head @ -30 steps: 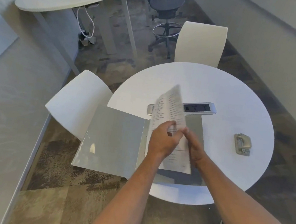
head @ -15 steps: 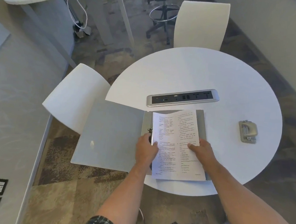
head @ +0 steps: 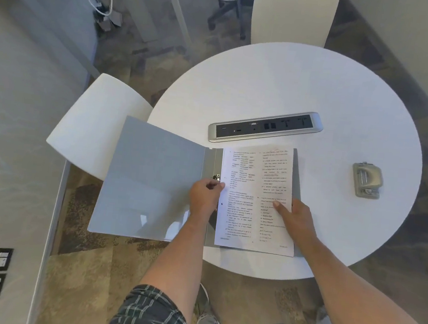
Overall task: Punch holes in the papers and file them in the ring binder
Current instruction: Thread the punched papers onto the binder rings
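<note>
An open grey ring binder (head: 151,182) lies at the near left of the round white table (head: 280,89), its left cover hanging past the table's edge. Printed papers (head: 254,192) lie flat on its right half, one punched hole visible near their left edge. My left hand (head: 205,200) rests at the papers' left edge beside the metal ring clip (head: 216,177), fingers curled on the margin. My right hand (head: 296,219) lies flat on the papers' right side, pressing them down. A grey hole punch (head: 366,180) sits alone at the table's right.
A silver power strip (head: 264,127) is set into the table just beyond the binder. Two white chairs stand at the table, one at left (head: 93,124) and one at the far side (head: 292,15). A second table and cables are at the far left.
The papers, held up on edge a second ago, now lie flat on the binder's right half. My left hand has shifted to the ring clip side; my right hand presses the sheet.
</note>
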{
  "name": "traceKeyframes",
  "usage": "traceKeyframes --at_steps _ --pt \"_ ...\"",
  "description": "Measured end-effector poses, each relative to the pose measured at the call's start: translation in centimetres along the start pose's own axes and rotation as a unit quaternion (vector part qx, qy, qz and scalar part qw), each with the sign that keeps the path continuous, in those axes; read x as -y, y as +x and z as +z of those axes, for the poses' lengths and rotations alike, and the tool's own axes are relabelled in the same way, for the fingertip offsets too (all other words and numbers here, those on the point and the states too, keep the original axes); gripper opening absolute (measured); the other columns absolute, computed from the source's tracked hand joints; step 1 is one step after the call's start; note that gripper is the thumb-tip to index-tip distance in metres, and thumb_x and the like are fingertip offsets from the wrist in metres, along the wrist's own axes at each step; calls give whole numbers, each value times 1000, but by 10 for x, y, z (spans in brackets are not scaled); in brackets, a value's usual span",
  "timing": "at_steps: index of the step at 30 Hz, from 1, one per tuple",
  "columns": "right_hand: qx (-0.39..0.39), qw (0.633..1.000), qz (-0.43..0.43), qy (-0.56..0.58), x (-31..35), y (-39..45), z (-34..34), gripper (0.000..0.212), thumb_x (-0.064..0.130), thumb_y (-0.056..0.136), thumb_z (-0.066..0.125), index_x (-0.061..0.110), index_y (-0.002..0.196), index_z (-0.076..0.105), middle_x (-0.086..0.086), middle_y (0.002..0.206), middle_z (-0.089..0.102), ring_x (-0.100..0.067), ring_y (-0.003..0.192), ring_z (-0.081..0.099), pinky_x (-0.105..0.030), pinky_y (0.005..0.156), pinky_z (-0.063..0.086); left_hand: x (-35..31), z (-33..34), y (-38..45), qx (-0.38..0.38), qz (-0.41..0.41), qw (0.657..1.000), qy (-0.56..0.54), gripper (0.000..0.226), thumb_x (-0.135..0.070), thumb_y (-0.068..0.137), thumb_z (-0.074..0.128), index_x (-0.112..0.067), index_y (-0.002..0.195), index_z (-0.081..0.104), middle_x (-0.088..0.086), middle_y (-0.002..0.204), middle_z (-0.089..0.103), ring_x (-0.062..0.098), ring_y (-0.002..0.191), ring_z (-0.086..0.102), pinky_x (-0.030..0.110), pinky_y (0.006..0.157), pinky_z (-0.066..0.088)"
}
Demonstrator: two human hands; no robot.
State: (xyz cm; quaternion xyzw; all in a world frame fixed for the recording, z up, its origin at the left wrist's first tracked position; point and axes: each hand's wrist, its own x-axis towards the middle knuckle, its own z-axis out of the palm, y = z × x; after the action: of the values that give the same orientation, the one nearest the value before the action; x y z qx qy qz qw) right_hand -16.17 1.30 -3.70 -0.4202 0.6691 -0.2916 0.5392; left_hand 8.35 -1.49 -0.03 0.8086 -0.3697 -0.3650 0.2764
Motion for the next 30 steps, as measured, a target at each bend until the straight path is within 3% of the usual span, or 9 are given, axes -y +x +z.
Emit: traceKeyframes --at_steps 7,11,14,18,21,23,25,27,30 --pt "3 999 -27 -40 -8 -8 1 26 52 94 66 32 111 67 18 98 76 -4 84 75 -21 64 59 -4 5 14 4 -29 999 -33 4 -17 89 75 -16 85 74 -4 83 75 18 80 73 27 69 58" --pt "-7 994 -65 -91 -9 -12 7 19 46 95 66 33 107 61 20 95 72 1 80 71 -16 57 53 -1 4 21 2 -71 996 -62 13 -18 87 72 -21 75 71 1 84 78 26 83 77 45 75 65" --pt "-13 989 -88 -115 -19 -10 9 19 45 95 66 31 107 62 18 96 74 -4 79 72 -28 61 59 5 2 21 -6 -87 991 -99 9 -15 83 70 -18 75 71 7 85 78 27 79 75 49 74 64" --pt "-4 987 -97 -126 -31 -5 10 16 45 94 66 33 105 63 16 92 76 -15 77 74 -46 69 62 8 2 19 -16 -96 985 -142 8 -13 85 69 -15 77 70 14 87 76 24 73 66 38 64 60" --pt "-1 987 -98 -125 -29 -5 10 20 50 92 63 34 104 65 15 91 76 -15 78 74 -47 70 62 3 4 21 -12 -94 982 -161 10 -22 84 78 -14 83 73 10 86 78 25 74 71 39 65 62" --pt "5 988 -97 -120 -27 -6 11 7 47 93 64 45 98 60 18 90 74 -14 78 74 -47 71 62 1 6 22 -3 -89 983 -159 19 -26 82 85 -12 90 75 10 86 79 29 77 77 43 66 64" --pt "5 988 -100 -118 -24 -7 11 12 44 94 66 51 94 56 20 90 73 -12 78 74 -46 71 63 0 7 24 -10 -79 986 -147 19 -23 84 84 -9 93 75 9 87 79 27 74 76 35 60 63" --pt "-1 988 -98 -119 -26 -7 11 9 55 90 64 50 92 57 18 89 74 -10 76 74 -44 70 62 2 7 25 -20 -75 987 -142 15 -23 87 81 -9 89 76 9 86 79 20 68 69 29 58 59" --pt "-15 987 -106 -120 -29 -6 9 57 87 76 49 34 90 64 13 85 76 -10 73 73 -37 62 60 6 6 26 -30 -81 986 -143 13 -23 89 79 -12 83 76 8 83 78 18 64 65 33 61 59"
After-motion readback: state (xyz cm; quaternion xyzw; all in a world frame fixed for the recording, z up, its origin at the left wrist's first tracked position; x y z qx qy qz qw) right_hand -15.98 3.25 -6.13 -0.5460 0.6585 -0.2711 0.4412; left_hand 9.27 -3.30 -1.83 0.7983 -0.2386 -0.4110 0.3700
